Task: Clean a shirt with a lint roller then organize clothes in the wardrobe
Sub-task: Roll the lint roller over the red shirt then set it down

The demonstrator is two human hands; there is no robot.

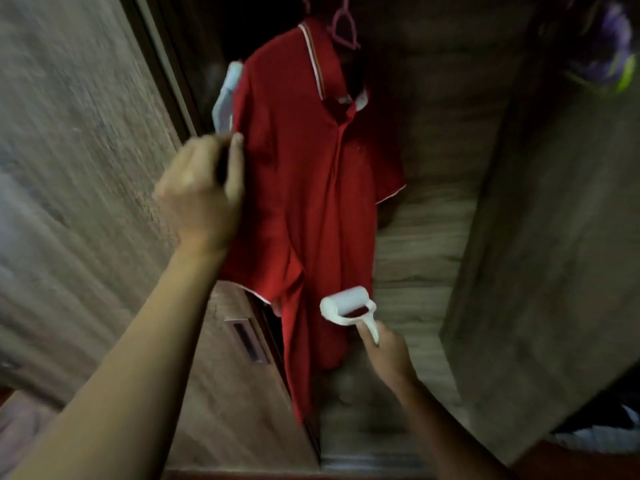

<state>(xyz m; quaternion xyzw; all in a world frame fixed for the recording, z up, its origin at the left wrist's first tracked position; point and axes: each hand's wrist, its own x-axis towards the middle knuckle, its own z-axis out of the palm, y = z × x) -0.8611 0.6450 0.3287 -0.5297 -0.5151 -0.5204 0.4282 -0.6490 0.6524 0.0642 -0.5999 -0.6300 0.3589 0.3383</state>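
Observation:
A red polo shirt with a white-trimmed collar hangs on a pink hanger inside the open wardrobe. My left hand pinches the shirt's left edge near the sleeve, fingers closed on the fabric. My right hand grips the handle of a white lint roller, whose roll rests against the lower front of the shirt. A pale blue garment peeks out behind the shirt's left shoulder.
The wooden wardrobe door stands at the left and a wooden side panel at the right. A drawer front with a recessed handle sits below the shirt. Purple fabric shows at top right, folded clothes at bottom right.

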